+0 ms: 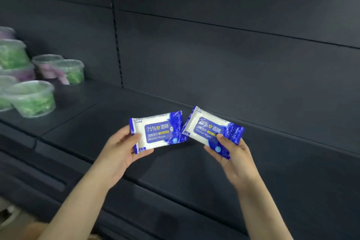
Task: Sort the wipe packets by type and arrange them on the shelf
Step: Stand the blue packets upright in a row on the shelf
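Left hand (pixel 124 148) pinches one packet (pixel 157 131), right hand (pixel 231 154) pinches another (pixel 212 128), both the same type, so best set side by side, squared, on the shelf (pixel 97 122).

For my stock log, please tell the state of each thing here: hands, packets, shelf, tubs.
left hand: grips the left packet by its left end.
right hand: pinches the right packet at its lower edge.
left packet: held over the shelf, label visible, nearly level.
right packet: held, label visible, tilted.
shelf: carries the tubs at its left.
tubs: upright, lidded, some stacked.
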